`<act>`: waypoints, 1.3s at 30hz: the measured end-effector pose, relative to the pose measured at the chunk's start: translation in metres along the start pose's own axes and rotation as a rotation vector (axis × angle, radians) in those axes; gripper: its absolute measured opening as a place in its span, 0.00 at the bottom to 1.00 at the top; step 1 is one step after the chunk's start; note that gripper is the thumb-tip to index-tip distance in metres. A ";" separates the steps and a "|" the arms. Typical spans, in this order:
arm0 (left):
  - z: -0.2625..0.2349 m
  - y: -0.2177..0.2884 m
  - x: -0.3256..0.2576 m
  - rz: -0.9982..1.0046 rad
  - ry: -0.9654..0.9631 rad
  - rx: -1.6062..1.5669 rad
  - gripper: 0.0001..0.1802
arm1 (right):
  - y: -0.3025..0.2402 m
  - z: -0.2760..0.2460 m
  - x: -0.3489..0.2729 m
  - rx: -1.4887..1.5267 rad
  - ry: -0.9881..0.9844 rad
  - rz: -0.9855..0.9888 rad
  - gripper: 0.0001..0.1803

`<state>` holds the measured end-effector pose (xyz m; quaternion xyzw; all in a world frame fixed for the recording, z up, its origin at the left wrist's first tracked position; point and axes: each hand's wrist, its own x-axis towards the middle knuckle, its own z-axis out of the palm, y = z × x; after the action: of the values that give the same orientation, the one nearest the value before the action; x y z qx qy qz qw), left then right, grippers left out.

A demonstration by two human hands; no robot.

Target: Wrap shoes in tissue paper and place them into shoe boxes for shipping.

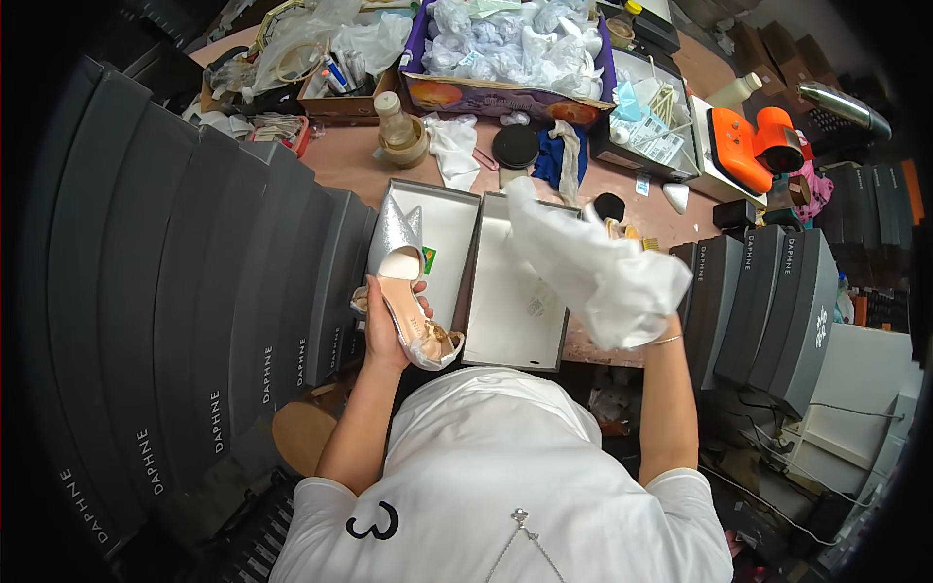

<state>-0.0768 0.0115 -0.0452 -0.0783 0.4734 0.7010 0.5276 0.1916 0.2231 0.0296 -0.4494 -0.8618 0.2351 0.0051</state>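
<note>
The left hand (384, 325) is gripping a silver pointed-toe shoe (403, 282) by its middle, fingers (420, 289) curling around the sole edge, the toe pointing far and the heel end with its gold trim hanging near the person's chest. The shoe is hovering over the near left corner of the open shoe box (449, 233), not yet resting inside. Over on the right, the right hand (653, 325) is lifting a crumpled sheet of white tissue paper (593, 257); the hand itself is buried under the paper, so I cannot tell how those fingers are set, only that they are holding the sheet up. It is hanging above the grey box lid (515, 296), which is lying open side up just right of the box on the pink desk (350, 160).

By my judgement, wrapping is the step in hand, and doing it well means spreading that tissue flat first rather than bunching it. The shoe should be kept level, held by the sole so the shiny upper is not getting smudged. The paper wants to be passing under and around the toe, well away from the heel trim where it could be snagging. A stack of dark grey boxes (194, 311) is crowding the left side, so elbows should be staying tucked in.
</note>
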 end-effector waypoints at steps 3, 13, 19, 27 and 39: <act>0.008 0.000 0.001 -0.027 -0.023 -0.070 0.36 | 0.018 -0.034 -0.003 -0.539 0.221 0.057 0.20; 0.020 0.001 -0.009 -0.069 -0.094 0.001 0.35 | 0.030 -0.042 -0.032 0.034 0.639 -0.175 0.20; 0.020 -0.014 -0.018 -0.133 -0.265 0.216 0.32 | -0.036 0.105 -0.025 1.094 -0.842 -0.358 0.16; -0.023 -0.011 -0.066 -0.475 -0.414 0.360 0.35 | -0.035 0.098 -0.012 1.125 -1.206 -0.295 0.21; -0.029 0.002 -0.063 -0.468 -0.362 0.270 0.32 | -0.013 0.116 0.006 0.309 -0.199 -0.176 0.11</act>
<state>-0.0625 -0.0517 -0.0210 0.0117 0.4297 0.4940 0.7558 0.1528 0.1750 -0.0698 -0.3409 -0.8476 0.4065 0.0090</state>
